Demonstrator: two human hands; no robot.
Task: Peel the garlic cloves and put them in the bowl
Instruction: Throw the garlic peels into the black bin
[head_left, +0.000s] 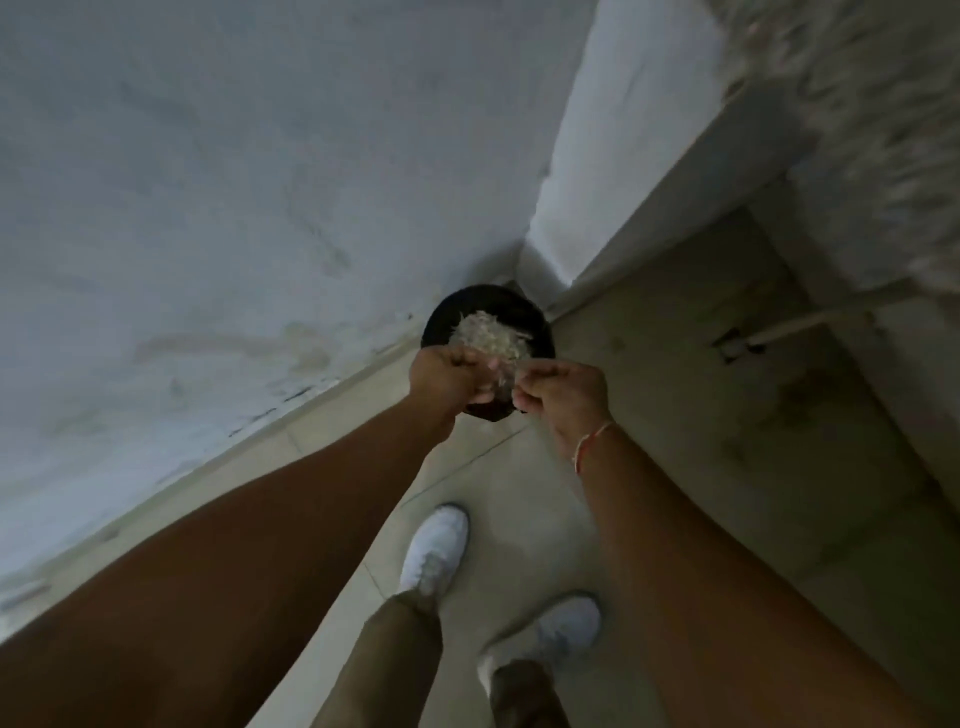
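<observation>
Both hands (441, 376) (561, 397) pinch-grip pale papery garlic skins (491, 338) over black container (485, 312).

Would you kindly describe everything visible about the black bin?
The bin is round, black and open-topped, standing on the tiled floor in the wall corner. A pale, papery heap fills it. Both hands hang above its near rim, the left hand and right hand with curled fingers, hiding that edge.

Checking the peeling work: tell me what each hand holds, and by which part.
Both hands pinch papery garlic skins over the dark bin: left hand and right hand grip a small clump between fingertips. Which part of it cannot be told.
</observation>
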